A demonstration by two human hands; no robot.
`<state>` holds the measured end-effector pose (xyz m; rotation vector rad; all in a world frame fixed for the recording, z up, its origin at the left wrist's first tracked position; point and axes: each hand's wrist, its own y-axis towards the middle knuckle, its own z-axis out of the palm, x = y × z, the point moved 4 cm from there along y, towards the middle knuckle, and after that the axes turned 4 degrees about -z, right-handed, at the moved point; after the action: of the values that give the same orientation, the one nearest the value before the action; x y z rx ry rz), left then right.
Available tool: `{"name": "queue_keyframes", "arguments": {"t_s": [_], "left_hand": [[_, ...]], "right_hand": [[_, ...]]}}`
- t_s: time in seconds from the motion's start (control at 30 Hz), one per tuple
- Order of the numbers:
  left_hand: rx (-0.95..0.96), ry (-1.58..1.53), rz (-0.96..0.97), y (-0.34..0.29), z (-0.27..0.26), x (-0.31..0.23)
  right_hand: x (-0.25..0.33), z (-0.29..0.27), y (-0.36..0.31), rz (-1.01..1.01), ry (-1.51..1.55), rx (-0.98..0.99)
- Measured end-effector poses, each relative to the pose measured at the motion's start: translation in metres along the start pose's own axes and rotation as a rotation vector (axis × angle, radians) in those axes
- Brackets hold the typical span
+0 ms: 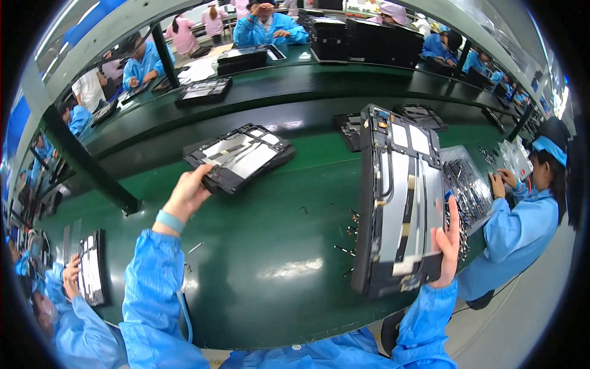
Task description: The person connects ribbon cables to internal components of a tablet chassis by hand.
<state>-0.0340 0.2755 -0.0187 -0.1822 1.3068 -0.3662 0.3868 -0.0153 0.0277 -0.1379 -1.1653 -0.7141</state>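
My left hand [189, 194] pinches the near left corner of a short stack of tablet-like device housings [249, 154]. Its thumb lies on top, and the fingers beneath are partly hidden. These housings are black-edged with silver plates and dark ribbon strips inside. In my right hand [448, 246] is a thicker stack of similar housings [402, 197], tilted up toward me above the bench. The fingers wrap its right edge, some of them behind it. Around my left wrist sits a light blue band [170, 222], and a blue cord [185, 317] hangs beside that sleeve.
Behind the right-hand stack, a clear tray [467, 184] holds many small parts. Loose small cables [345, 250] and a thin metal tool [196, 247] lie on the green bench [289, 227]. Co-workers sit left and right [522, 221]. A dark green post [92, 163] stands at left.
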Motion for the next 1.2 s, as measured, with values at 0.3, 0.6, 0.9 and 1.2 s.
{"name": "queue_keyframes", "arguments": {"t_s": [0.3,0.6,0.9,1.2], "left_hand": [[-0.189,-0.322,0.117,-0.179,0.024,0.077],[0.045,-0.695,-0.196,-0.319,0.056,0.195],[-0.138,0.469,0.193,-0.350,0.034,0.117],[-0.086,1.154,0.280,-0.302,0.023,0.120]], "right_hand": [[-0.079,0.095,0.130,0.040,-0.021,0.408],[-0.265,0.201,0.201,0.193,-0.157,0.410],[-0.207,0.226,0.141,-0.707,-0.992,0.684],[-0.176,0.138,0.037,-0.810,-1.141,1.179]]}}
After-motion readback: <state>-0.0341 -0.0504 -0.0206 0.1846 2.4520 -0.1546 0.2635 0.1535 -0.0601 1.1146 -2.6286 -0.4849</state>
